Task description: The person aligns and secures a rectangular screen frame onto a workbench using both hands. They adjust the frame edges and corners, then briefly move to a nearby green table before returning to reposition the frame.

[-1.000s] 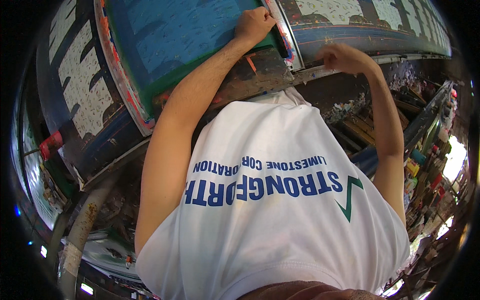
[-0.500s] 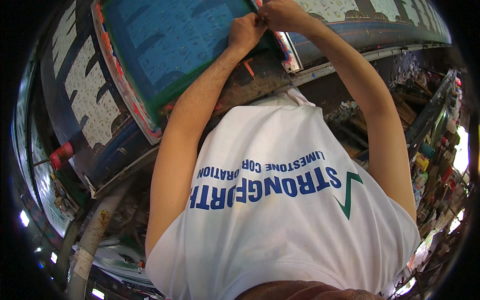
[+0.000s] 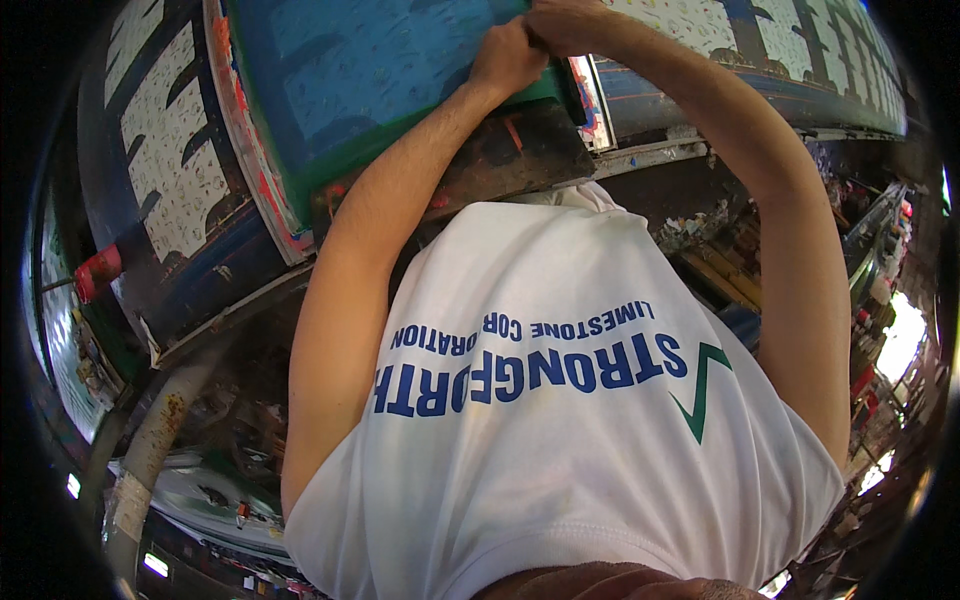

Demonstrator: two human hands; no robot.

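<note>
Both my left hand (image 3: 508,58) and right hand (image 3: 560,20) close on the dark squeegee handle (image 3: 572,88) at the blue-green printing screen's (image 3: 370,70) right edge; judged mid-print, next move needs an even pull

Blue, green-edged printing screen (image 3: 380,80); white shirt (image 3: 560,400) with blue lettering; white-patterned dark cloth (image 3: 170,170).
</note>
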